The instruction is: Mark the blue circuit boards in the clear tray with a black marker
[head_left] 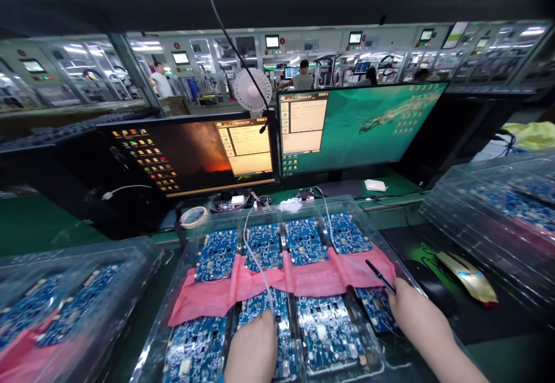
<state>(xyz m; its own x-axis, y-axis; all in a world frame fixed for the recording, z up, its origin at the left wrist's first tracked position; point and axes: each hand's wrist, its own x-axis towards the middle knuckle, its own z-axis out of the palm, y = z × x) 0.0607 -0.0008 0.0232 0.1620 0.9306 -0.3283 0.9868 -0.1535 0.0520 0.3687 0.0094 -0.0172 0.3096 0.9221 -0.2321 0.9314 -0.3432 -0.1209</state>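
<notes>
A clear plastic tray holds blue circuit boards in two rows, with a pink cloth strip lying between the rows. My left hand rests over a lower-row circuit board, and a thin white cable disappears into its fingers. My right hand pinches a black pen-like probe above the lower right board. The probe's tip is close to the pink cloth. The cable's end is hidden by my fingers.
Two monitors stand behind the tray, beside a white desk fan and a tape roll. A gold mouse sits on a dark mat at right. Stacked board trays flank both sides. Workers stand beyond.
</notes>
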